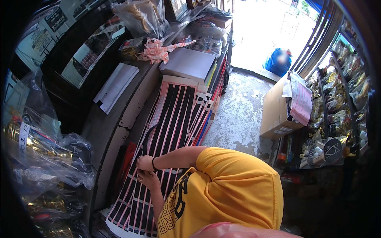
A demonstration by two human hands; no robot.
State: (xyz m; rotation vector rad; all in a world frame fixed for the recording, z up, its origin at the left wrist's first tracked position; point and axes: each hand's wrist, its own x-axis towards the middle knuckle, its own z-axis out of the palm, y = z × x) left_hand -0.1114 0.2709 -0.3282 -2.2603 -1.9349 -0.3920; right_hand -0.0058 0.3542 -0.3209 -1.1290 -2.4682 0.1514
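Note:
Long sheets of black strips (173,115) divided by thin pink and white lines lie layered on a low surface in front of me. One loose black strip (149,134) lifts and curls away from the sheets, running down to my right hand (145,162). My right hand, with a dark band at the wrist, is closed, its fingers pinched on that strip. Just below and touching it, my left hand (149,179) has a ring and bent fingers drawn together over the sheets. What its fingertips hold is hidden.
A grey ledge (104,131) runs along the left, carrying clipped papers (116,88). Crumpled pink-white strips (156,50) lie beside a white stack (189,63). Bagged gold items (51,152) stand at left. A cardboard box (276,109) and shelves of wrapped goods (335,103) are right.

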